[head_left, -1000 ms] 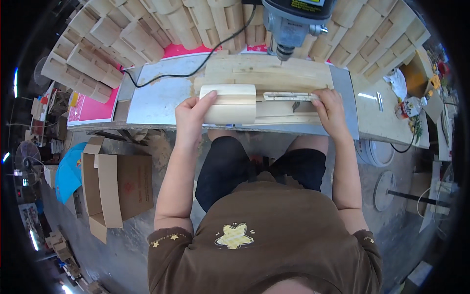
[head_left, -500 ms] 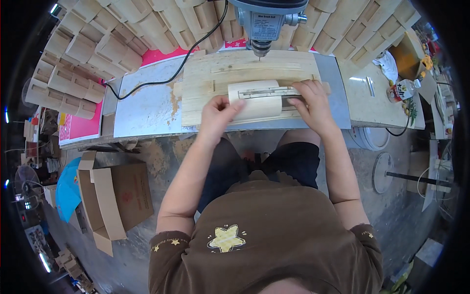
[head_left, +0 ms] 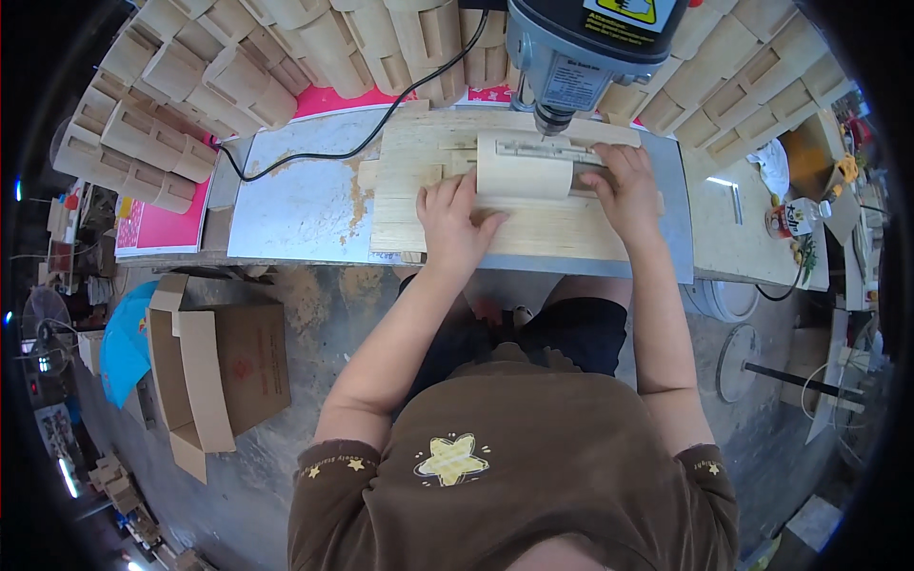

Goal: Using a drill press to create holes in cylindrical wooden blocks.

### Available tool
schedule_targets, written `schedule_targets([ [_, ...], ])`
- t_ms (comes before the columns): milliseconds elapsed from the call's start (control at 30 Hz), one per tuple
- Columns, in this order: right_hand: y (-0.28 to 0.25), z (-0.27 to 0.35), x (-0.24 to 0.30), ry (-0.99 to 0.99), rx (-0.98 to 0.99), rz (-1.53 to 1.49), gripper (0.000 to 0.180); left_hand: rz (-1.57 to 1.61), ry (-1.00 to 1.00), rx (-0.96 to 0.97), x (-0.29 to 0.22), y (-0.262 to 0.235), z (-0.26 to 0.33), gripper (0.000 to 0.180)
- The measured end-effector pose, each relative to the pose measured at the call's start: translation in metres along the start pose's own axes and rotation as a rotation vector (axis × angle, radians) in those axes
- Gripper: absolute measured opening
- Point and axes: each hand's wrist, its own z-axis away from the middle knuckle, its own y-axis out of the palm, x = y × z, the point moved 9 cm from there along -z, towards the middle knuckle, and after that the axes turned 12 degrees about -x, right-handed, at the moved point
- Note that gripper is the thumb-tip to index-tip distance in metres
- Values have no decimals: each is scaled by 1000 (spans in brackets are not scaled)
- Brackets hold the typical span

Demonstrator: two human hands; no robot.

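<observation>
A pale wooden cylinder point(head_left: 524, 176) with a cut-out in its side lies on a wooden board point(head_left: 424, 214) on the bench. Along its upper side runs a narrow strip with slots point(head_left: 543, 150). Just above that strip is the bit of a drill press point(head_left: 554, 119); whether it touches cannot be told. My right hand point(head_left: 624, 188) grips the cylinder's right end, fingertips over the strip and thumb at the cut-out. At the left end my left hand point(head_left: 455, 221) rests with fingers stretched and thumb apart, its fingertips by the cylinder's edge.
Stacked wooden cylinders with cut-outs point(head_left: 243, 86) line the back on both sides. A black cable point(head_left: 357, 143) crosses the bench. To the right stands a bottle point(head_left: 795, 219). An open cardboard box point(head_left: 252, 357) and a blue umbrella point(head_left: 124, 338) are on the left floor.
The cylinder has moved back on the board, closer beneath the drill bit. My left hand has let go of its left end and spread its fingers; my right hand keeps its grip.
</observation>
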Motion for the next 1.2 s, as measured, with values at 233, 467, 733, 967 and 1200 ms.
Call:
schedule_targets([
  [233, 14, -1, 1, 53, -13, 31, 37, -51, -15, 41, 31, 10, -15, 58],
  [467, -23, -27, -16, 325, -158, -416, 41, -33, -20, 120, 42, 13, -16, 54],
  [733, -87, -173, 29, 78, -510, -336, 33, -22, -41, 160, 44, 17, -16, 54],
  [967, -119, -150, 35, 113, -315, -177, 26, -16, -43, 180, 38, 22, -19, 56],
  [1200, -107, -57, 62, 120, -264, -39, 13, -10, -62, 159, 42, 16, -19, 55],
])
